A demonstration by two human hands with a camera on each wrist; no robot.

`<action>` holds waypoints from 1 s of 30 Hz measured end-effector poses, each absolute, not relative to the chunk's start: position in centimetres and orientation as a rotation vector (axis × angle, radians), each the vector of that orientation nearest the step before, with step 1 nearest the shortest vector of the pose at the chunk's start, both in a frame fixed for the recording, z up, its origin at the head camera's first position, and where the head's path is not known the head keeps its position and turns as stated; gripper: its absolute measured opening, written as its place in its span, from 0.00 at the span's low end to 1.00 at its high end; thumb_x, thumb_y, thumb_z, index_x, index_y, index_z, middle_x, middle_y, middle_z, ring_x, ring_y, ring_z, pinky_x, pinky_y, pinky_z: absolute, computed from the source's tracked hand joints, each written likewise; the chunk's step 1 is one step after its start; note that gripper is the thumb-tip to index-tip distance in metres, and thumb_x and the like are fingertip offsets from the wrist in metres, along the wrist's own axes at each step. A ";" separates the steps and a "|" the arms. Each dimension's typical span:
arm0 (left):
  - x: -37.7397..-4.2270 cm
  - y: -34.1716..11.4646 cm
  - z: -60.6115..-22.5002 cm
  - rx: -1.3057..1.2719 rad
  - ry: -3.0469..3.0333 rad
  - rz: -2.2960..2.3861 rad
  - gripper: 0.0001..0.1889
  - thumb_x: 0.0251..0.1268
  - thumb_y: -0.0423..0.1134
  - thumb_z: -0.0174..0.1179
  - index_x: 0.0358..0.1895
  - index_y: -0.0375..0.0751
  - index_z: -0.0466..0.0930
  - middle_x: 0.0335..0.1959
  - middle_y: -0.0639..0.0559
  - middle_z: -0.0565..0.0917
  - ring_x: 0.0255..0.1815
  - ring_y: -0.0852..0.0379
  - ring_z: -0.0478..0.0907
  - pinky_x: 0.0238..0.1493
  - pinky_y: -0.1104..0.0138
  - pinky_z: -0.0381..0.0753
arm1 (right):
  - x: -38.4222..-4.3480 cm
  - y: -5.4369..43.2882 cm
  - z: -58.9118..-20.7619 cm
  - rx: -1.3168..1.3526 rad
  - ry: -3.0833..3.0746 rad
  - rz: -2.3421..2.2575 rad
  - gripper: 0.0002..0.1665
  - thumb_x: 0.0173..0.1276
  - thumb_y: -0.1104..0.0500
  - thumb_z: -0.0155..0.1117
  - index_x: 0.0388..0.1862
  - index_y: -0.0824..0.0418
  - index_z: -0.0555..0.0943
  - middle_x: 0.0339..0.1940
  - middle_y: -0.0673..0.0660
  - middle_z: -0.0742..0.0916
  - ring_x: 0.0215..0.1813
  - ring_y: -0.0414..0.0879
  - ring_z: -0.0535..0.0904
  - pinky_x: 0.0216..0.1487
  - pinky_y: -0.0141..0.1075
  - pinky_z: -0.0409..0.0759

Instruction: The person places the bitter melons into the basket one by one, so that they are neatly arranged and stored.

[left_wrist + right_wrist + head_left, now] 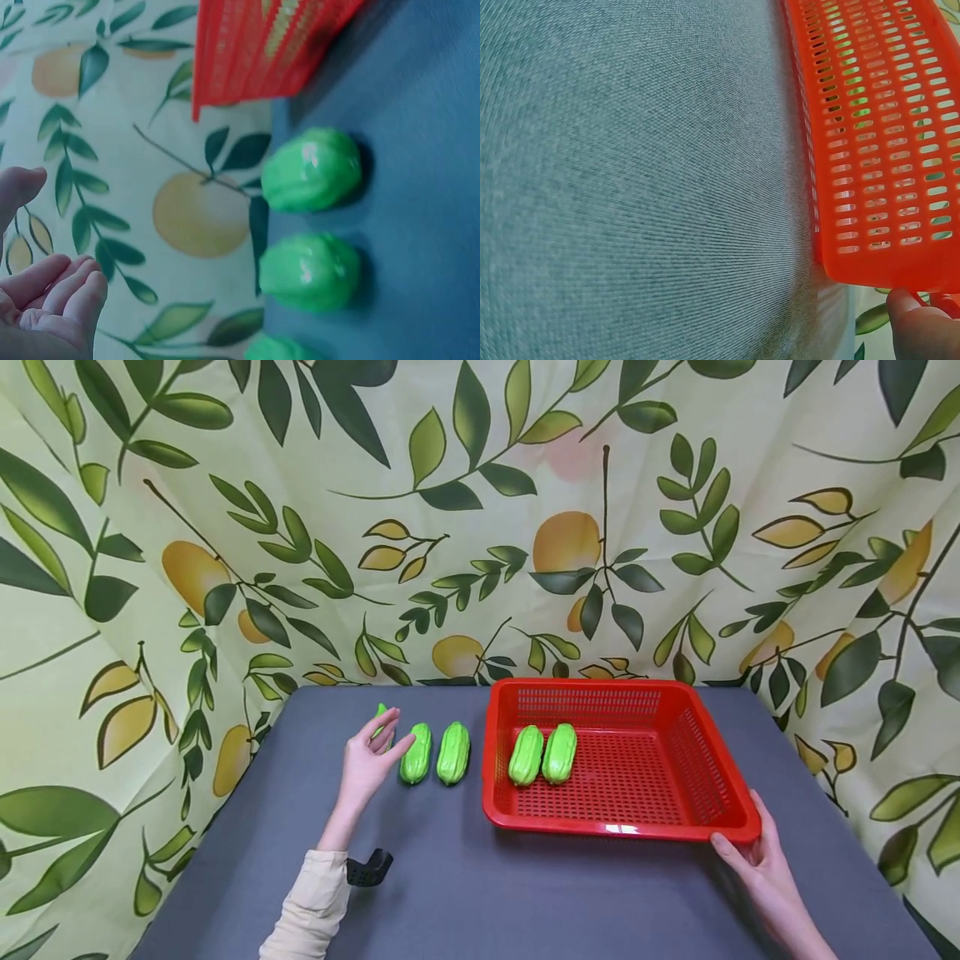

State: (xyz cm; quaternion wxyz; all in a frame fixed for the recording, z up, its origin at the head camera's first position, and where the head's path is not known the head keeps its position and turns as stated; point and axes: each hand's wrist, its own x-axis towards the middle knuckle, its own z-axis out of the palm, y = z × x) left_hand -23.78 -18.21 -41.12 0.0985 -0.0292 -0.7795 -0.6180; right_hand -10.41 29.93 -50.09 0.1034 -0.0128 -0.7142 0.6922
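Note:
Three green, ridged, gourd-like vegetables lie in a row left of a red plastic basket (600,831): a right one (453,753), a middle one (416,753) and a left one (382,709), mostly hidden behind my left hand (366,764). That hand is raised with thumb and fingers spread apart; in the left wrist view its fingers (79,296) hold nothing. Inside the basket, two more green gourds (527,755) (559,753) lie side by side at its left. My right hand (765,864) grips the basket's near right corner, thumb at the rim.
A grey cloth-covered table (600,902) carries everything. Behind it and at both sides hangs a leaf-and-fruit patterned curtain (480,568). A black device (369,868) sits at the left wrist, by a cream sleeve (311,902).

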 end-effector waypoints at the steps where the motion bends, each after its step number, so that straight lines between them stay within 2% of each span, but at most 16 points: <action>1: -23.8 -18.5 -41.3 -0.065 -2.304 -1.826 0.28 0.57 0.30 0.66 0.62 0.30 0.71 0.63 0.36 0.74 0.66 0.46 0.71 0.62 0.68 0.70 | -10.4 30.0 -50.1 -0.040 -2.106 2.046 0.51 0.70 0.68 0.53 0.77 0.49 0.33 0.73 0.47 0.55 0.55 0.16 0.65 0.50 0.09 0.67; 8: -23.9 -20.4 -42.0 0.020 -2.311 -1.774 0.29 0.59 0.34 0.65 0.64 0.31 0.69 0.65 0.36 0.72 0.67 0.45 0.69 0.64 0.64 0.69 | -10.7 30.3 -50.1 -0.058 -2.119 2.054 0.51 0.70 0.67 0.53 0.77 0.48 0.32 0.75 0.49 0.52 0.55 0.14 0.64 0.50 0.08 0.66; 14: -24.4 -21.6 -42.8 0.080 -2.324 -1.745 0.31 0.59 0.34 0.64 0.65 0.29 0.66 0.66 0.35 0.70 0.68 0.44 0.68 0.66 0.61 0.68 | -10.7 30.2 -50.4 -0.035 -2.083 2.071 0.51 0.70 0.68 0.53 0.77 0.48 0.33 0.74 0.49 0.53 0.56 0.15 0.64 0.51 0.08 0.65; 21: -25.1 -22.6 -43.8 0.153 -2.367 -1.657 0.33 0.60 0.35 0.64 0.67 0.28 0.63 0.66 0.34 0.69 0.68 0.42 0.67 0.67 0.58 0.67 | -10.6 30.1 -50.4 -0.074 -2.122 2.050 0.51 0.70 0.66 0.54 0.77 0.46 0.33 0.77 0.52 0.49 0.56 0.14 0.63 0.50 0.08 0.65; 30: -26.3 -23.6 -45.9 0.223 -2.499 -1.510 0.36 0.61 0.39 0.63 0.69 0.29 0.59 0.68 0.32 0.65 0.69 0.40 0.64 0.68 0.56 0.67 | -10.6 30.0 -50.2 -0.061 -2.109 2.050 0.51 0.70 0.67 0.54 0.77 0.47 0.33 0.76 0.51 0.51 0.57 0.14 0.63 0.51 0.08 0.64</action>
